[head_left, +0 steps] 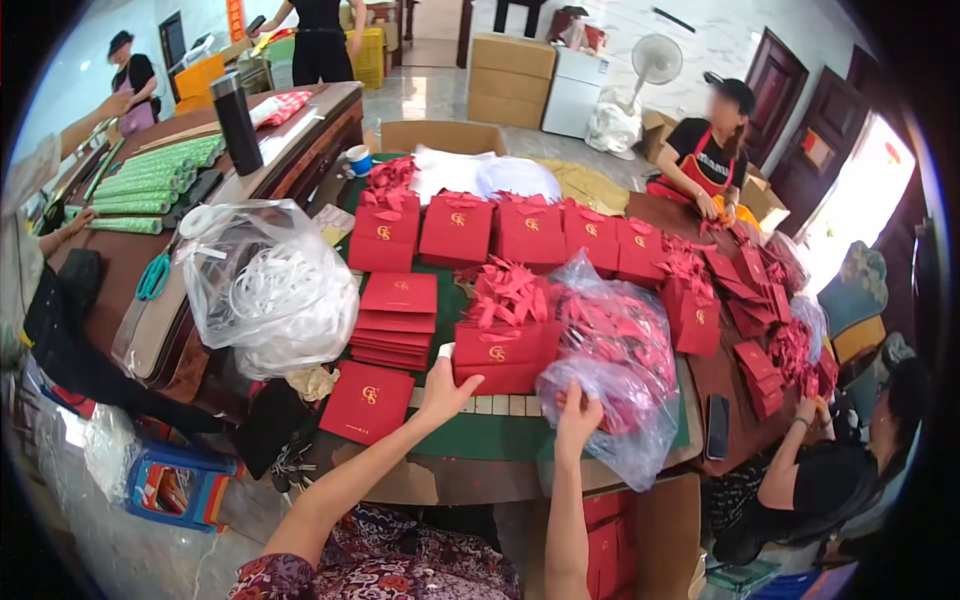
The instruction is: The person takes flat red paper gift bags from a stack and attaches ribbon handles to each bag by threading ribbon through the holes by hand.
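Apparently, handling the wrapping is in hand: near the counter's [490, 472] front edge, the right hand [577, 412] pinches a clear plastic bag [640, 445]; the left hand [447, 393], thumb spread, touches the red paper bags [505, 368] alongside, grip unclear. Any next pull likely needs steadying.

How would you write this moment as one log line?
Left hand: touching ribbon-topped red gift bags | Right hand: pinching clear plastic bag with red contents | Nearby: flat red gift bags, black phone
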Demonstrator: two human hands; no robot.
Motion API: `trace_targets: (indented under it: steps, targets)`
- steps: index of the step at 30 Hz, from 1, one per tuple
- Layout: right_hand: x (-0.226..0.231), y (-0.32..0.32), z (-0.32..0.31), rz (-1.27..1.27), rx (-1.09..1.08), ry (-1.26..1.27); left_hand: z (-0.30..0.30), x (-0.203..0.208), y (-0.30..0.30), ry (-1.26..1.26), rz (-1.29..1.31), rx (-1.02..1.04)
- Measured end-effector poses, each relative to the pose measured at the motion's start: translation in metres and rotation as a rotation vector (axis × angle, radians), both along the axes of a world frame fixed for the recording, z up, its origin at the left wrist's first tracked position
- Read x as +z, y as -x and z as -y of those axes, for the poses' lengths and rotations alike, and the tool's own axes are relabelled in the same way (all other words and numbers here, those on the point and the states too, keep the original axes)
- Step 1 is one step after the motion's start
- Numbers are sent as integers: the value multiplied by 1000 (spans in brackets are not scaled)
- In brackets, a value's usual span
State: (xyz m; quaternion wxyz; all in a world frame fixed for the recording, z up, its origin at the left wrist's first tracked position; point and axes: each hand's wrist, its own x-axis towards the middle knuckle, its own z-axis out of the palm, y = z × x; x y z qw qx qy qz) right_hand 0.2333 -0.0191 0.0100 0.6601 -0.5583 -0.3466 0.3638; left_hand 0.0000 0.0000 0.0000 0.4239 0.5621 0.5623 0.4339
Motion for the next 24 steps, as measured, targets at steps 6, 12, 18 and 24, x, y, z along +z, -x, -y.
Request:
trace_targets:
  steps: [6,12,18,24]
  targets:
    - [3,-9,38,132,37,-52,-6,-4,-53,-282,-332,129]
    - [-1,7,66,369,235,80,-6,0,-66,-265,-430,200]
    - [-2,57,93,579,391,65,26,-8,-19,-389,-348,168]
    - [3,127,85,670,536,99,98,23,52,-392,-266,257]
